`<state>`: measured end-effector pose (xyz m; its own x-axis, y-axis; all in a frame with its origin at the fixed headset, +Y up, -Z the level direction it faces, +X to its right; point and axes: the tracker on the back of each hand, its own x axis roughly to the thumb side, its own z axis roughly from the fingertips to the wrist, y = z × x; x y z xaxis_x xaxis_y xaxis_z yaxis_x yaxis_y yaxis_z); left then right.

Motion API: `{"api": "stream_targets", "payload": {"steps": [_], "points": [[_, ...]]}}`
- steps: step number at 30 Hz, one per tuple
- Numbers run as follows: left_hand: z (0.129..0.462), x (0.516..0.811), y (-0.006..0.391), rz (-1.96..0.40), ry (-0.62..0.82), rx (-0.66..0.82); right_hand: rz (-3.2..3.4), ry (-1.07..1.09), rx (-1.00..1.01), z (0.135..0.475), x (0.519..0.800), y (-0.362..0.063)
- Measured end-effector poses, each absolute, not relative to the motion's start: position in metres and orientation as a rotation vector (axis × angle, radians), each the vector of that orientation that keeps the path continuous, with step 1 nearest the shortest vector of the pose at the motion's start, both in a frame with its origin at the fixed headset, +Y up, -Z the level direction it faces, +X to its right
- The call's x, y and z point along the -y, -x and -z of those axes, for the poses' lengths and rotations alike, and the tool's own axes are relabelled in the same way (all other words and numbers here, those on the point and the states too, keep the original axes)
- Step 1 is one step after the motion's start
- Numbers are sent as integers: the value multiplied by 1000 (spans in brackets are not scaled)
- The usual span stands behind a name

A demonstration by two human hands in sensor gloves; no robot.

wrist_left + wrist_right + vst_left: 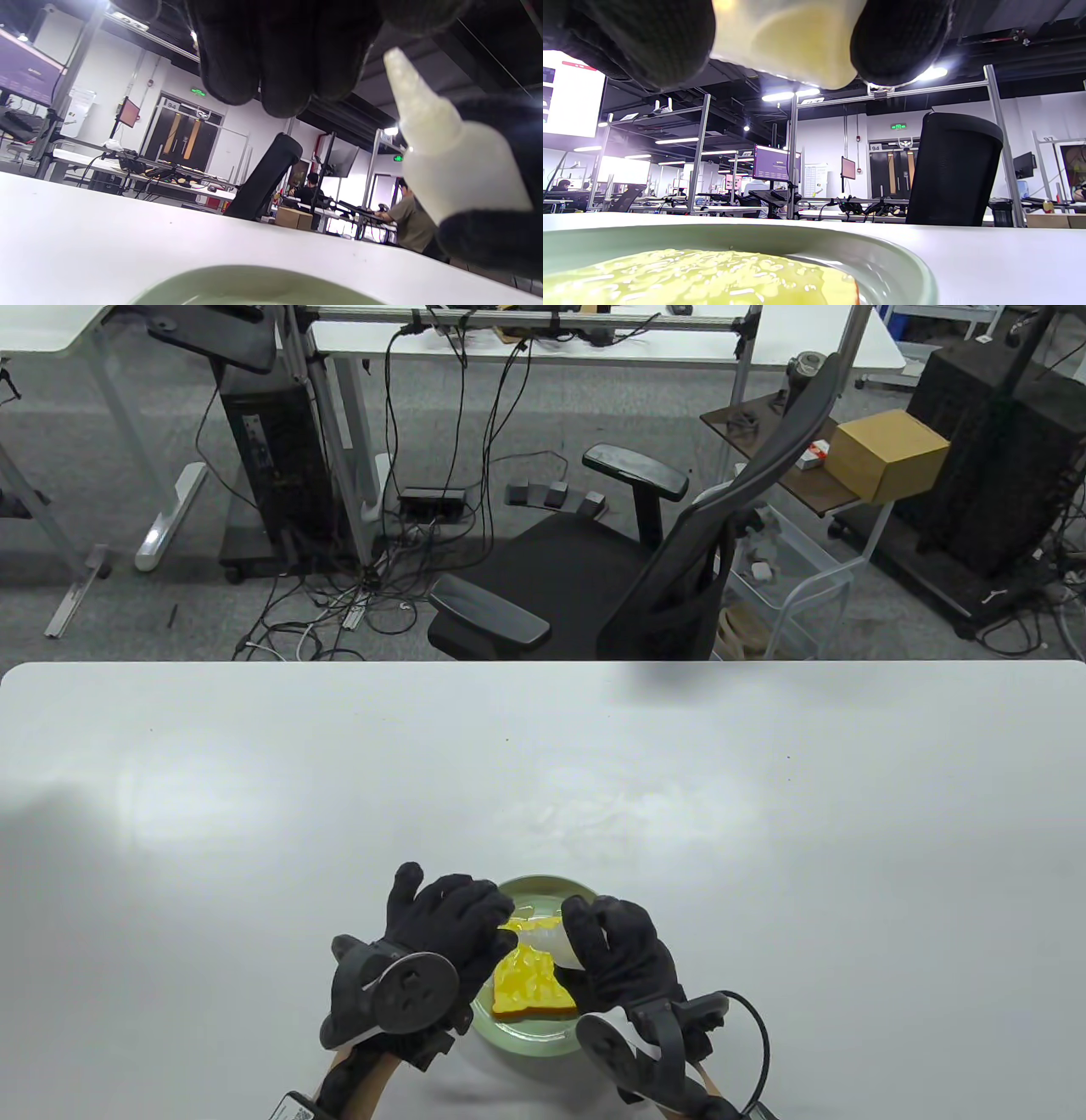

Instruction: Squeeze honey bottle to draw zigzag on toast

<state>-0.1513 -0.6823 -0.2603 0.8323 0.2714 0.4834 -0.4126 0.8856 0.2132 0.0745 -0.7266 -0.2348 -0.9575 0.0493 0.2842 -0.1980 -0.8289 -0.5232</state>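
Observation:
A slice of toast (533,991) with a glossy yellow coating lies on a green plate (543,1042) near the table's front edge. My right hand (587,943) grips a soft translucent honey bottle (543,937) over the toast, with its nozzle pointing left. In the right wrist view the bottle (793,38) sits between my fingers (628,38) above the toast (691,275). My left hand (485,918) hovers over the plate's left rim, fingers curled, holding nothing. In the left wrist view the nozzle (424,127) stands just right of my fingers (275,51). Whether they touch it is unclear.
The white table (254,814) stretches wide to the left, right and far side of the plate. A black office chair (611,585) stands beyond the far edge. The plate rim shows in the left wrist view (254,279) and the right wrist view (882,262).

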Motion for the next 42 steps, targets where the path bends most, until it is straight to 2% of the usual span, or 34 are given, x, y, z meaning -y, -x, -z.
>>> {"api": "stream_targets", "payload": {"steps": [4, 8, 16, 19, 23, 28, 34, 42], "points": [[260, 680, 147, -380, -266, 528, -2846, -380, 849, 235, 726, -75], [256, 680, 142, -305, -333, 533, -2857, -402, 862, 234, 727, -73], [260, 678, 149, -367, -274, 515, -2854, -409, 857, 233, 727, -72], [262, 672, 158, -376, -273, 487, -2859, -385, 848, 235, 727, -74], [270, 668, 180, -293, -183, 367, -2868, -331, 822, 240, 729, -80], [288, 691, 199, 61, -6, 179, -2878, -326, 819, 240, 729, -81], [300, 721, 202, 187, 139, 102, -2887, -348, 823, 240, 729, -79], [304, 737, 198, 306, 241, 59, -2891, -350, 814, 240, 729, -80]]}}
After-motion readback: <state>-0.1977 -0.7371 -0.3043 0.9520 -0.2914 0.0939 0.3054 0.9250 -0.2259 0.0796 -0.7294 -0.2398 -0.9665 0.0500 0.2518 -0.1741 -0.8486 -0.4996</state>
